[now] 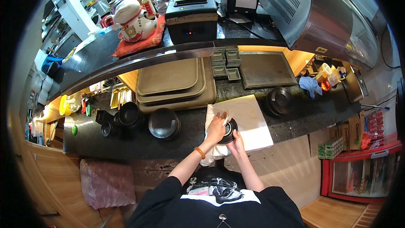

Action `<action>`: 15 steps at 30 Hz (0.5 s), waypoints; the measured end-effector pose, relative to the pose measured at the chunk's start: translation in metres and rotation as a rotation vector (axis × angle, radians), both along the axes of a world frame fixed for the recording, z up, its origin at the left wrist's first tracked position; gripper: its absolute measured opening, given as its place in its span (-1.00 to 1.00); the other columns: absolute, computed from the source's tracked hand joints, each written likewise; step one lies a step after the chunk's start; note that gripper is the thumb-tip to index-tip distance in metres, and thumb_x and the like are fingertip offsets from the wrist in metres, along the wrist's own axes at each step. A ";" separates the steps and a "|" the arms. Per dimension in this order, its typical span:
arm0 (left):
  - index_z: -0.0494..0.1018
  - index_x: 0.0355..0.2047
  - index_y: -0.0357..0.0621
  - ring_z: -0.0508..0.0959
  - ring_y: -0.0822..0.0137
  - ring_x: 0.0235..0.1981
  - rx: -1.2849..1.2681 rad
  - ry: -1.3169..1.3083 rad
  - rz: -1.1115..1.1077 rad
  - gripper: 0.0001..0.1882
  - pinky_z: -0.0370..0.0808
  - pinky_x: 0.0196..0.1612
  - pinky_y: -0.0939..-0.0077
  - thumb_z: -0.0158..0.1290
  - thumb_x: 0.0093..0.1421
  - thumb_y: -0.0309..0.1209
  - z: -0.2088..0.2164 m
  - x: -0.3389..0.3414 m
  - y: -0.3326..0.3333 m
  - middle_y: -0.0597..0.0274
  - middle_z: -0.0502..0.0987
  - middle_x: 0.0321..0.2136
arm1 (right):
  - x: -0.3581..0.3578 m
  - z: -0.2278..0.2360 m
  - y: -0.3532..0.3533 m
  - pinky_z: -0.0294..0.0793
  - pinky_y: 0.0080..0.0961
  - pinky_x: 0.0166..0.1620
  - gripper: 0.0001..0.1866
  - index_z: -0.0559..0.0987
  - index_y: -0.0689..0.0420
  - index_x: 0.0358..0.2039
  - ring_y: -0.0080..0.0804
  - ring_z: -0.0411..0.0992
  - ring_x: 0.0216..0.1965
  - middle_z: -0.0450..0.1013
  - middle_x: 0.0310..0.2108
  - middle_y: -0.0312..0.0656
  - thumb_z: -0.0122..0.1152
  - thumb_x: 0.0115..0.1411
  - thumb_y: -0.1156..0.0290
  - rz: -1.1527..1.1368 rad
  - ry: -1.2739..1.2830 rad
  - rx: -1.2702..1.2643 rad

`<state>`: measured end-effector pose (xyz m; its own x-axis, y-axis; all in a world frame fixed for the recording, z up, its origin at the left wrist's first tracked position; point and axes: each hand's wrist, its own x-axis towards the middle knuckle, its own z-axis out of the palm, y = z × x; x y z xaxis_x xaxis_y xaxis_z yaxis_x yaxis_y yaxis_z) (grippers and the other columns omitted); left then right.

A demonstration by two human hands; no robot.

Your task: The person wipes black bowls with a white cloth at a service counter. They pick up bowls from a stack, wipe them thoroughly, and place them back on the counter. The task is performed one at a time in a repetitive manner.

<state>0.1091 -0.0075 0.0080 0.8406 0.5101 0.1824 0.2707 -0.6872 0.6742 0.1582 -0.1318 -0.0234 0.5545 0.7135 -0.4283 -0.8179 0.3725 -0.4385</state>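
Observation:
Over the front of the counter, my right hand (236, 142) grips the rim of a small round black dish (230, 130) with ring-shaped ridges. My left hand (216, 129), with a brown band at its wrist, has its fingers bent over a whitish cloth (209, 120). It presses the cloth against the dish's left side, and the cloth hangs down past the counter edge. Beneath both hands lies a white sheet (254, 120). Part of the dish is covered by the fingers and cloth.
Stacked black plates (163, 123) and black bowls (130, 114) stand to the left, another black plate stack (279, 100) to the right. Behind are brown trays (168, 76), small square dishes (225, 63) and a dark flat tray (268, 69). A raised shelf (181, 52) overhangs the back.

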 end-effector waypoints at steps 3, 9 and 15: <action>0.29 0.05 -0.21 0.22 -0.03 0.15 0.170 0.051 -0.152 -0.53 0.12 0.20 0.19 -0.09 0.07 -0.46 0.010 0.007 -0.014 0.08 0.36 0.03 | 0.004 -0.009 -0.001 0.24 -0.13 0.12 -0.56 0.26 0.21 0.05 -0.21 0.32 0.02 0.36 -0.02 -0.05 -0.26 0.32 0.14 -0.047 0.143 0.120; 0.31 0.03 -0.19 0.17 0.13 0.19 0.251 -0.003 -0.355 -0.48 0.10 0.23 0.24 -0.03 -0.02 -0.48 0.019 -0.015 -0.045 0.20 0.31 0.09 | 0.003 -0.005 -0.009 0.13 -0.18 0.18 -0.33 0.18 0.20 0.11 -0.14 0.14 0.16 0.16 0.15 -0.04 -0.39 0.27 -0.13 -0.194 -0.003 -0.006; 0.20 0.14 -0.13 0.17 0.16 0.20 0.226 0.036 -0.456 -0.34 0.14 0.22 0.30 -0.03 -0.07 -0.56 0.028 -0.080 -0.032 0.22 0.24 0.15 | 0.004 0.002 -0.002 0.28 -0.22 0.09 -0.43 0.30 0.28 -0.01 -0.15 0.33 0.00 0.36 -0.07 0.01 -0.32 0.30 -0.01 0.000 0.092 -0.025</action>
